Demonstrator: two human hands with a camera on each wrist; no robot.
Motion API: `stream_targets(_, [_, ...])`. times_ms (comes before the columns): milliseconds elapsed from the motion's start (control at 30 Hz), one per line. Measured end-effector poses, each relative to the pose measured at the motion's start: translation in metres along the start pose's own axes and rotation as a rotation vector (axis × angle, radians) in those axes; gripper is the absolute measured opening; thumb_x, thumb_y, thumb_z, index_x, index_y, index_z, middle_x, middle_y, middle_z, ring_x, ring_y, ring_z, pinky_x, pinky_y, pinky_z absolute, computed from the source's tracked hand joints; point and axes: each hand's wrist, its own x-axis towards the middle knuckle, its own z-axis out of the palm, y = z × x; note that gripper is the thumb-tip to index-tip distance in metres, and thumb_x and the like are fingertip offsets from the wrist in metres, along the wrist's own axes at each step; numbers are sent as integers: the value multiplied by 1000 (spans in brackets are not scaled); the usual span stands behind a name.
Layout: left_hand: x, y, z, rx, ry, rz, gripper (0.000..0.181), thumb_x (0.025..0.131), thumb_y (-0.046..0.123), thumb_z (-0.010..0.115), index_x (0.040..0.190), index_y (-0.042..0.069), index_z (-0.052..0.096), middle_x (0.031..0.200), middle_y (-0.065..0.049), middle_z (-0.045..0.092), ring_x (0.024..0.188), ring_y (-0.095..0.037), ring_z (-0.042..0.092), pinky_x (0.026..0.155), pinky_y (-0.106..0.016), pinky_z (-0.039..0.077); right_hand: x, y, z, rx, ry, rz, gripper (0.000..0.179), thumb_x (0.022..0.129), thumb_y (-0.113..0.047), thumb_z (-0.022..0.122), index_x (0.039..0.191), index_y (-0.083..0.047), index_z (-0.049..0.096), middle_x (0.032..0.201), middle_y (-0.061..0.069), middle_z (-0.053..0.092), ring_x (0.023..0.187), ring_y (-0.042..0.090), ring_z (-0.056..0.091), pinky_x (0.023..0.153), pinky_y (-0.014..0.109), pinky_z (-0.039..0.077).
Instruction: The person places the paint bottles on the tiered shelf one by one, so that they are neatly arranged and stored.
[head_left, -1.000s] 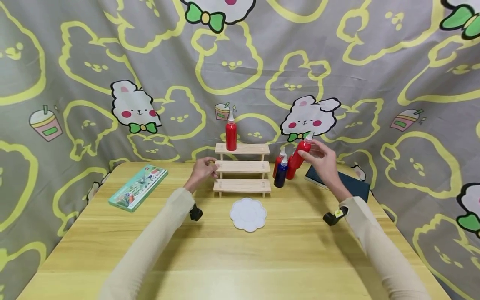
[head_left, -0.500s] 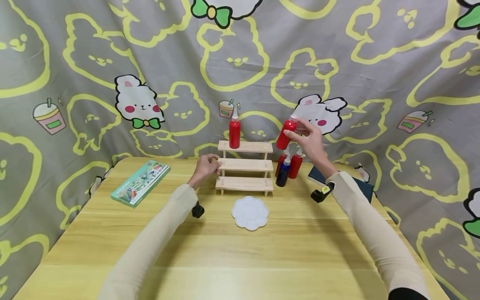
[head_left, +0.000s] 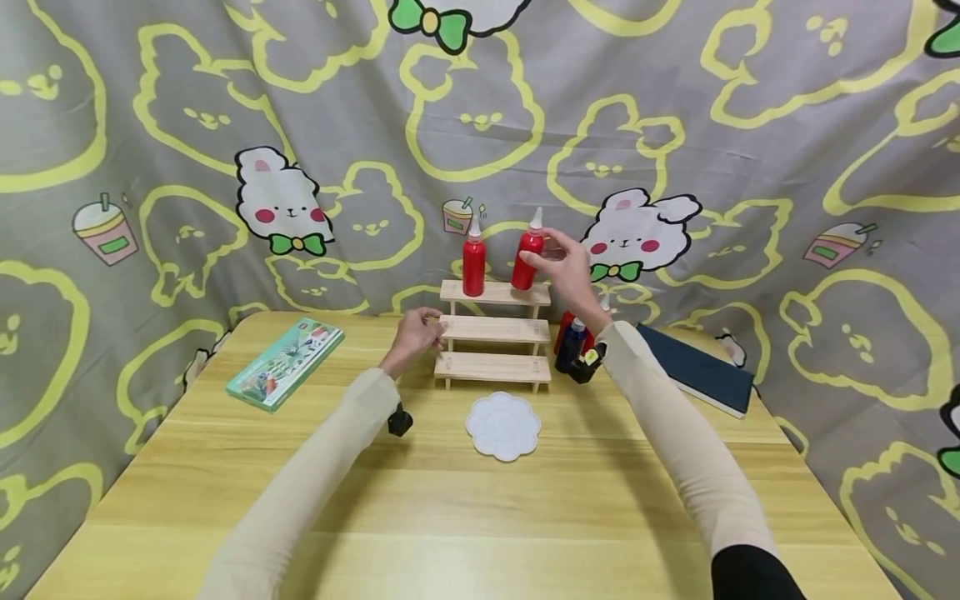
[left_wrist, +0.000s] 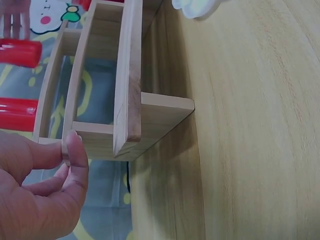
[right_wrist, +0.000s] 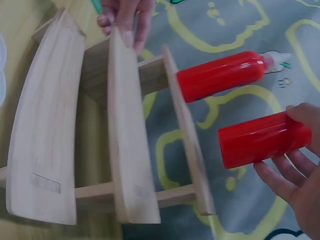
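A three-tier wooden display rack (head_left: 495,328) stands at the back of the table. My left hand (head_left: 415,335) pinches the left end of its middle shelf between thumb and fingers, as the left wrist view shows closely. On the top shelf, toward the left, one red squeeze bottle (head_left: 473,268) with a white nozzle stands upright. My right hand (head_left: 562,265) grips another red squeeze bottle (head_left: 527,265), slightly tilted, over the right part of the top shelf. In the right wrist view a gap shows between this bottle's base (right_wrist: 225,147) and the shelf.
Right of the rack, a dark blue squeeze bottle (head_left: 567,350) stands with red bottles (head_left: 563,325) behind it, partly hidden by my right wrist. A white flower-shaped dish (head_left: 503,427) lies before the rack. A green box (head_left: 285,364) lies left, a dark notebook (head_left: 701,371) right.
My right hand has carried the red squeeze bottle leftward from above the bottle group to over the top shelf, bringing it closer to upright. My left hand stays on the rack.
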Motion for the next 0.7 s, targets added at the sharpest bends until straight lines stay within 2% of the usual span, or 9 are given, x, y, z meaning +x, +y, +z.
stream_targets(133, [0, 1, 1, -5, 16, 1, 36, 101, -1, 65, 134, -13, 59, 79, -10, 64, 61, -14, 65, 73, -40, 69, -1, 10, 13, -66, -16, 3, 48, 92, -18, 82, 136, -5, 68, 122, 20, 71, 109, 31, 68, 95, 33, 61])
stream_targets(267, [-1, 1, 5, 16, 19, 5, 35, 102, 0, 65, 134, -12, 59, 80, -12, 64, 64, -19, 67, 80, -49, 68, -5, 17, 20, -87, -7, -43, 45, 94, -20, 81, 136, -7, 67, 124, 17, 70, 111, 32, 67, 101, 44, 61])
stream_targets(467, [-2, 0, 6, 19, 20, 23, 35, 102, 0, 64, 134, -12, 59, 87, -19, 67, 67, -28, 70, 79, -51, 68, -8, 23, 26, -26, 25, -103, 42, 94, -18, 81, 133, -6, 68, 124, 19, 68, 111, 37, 66, 103, 54, 59])
stream_targets(567, [-4, -1, 4, 17, 11, 23, 37, 102, 0, 64, 136, -12, 58, 88, -19, 67, 70, -31, 71, 80, -52, 67, -10, 26, 31, -21, 55, -110, 46, 94, -19, 81, 136, -6, 67, 125, 19, 68, 112, 39, 66, 103, 58, 58])
stream_targets(700, [-5, 0, 1, 9, 9, 22, 38, 102, -1, 64, 137, -13, 57, 86, -17, 66, 67, -27, 69, 75, -44, 69, -13, 29, 36, -69, 91, -102, 49, 95, -23, 81, 140, -9, 65, 128, 15, 69, 114, 33, 68, 103, 51, 60])
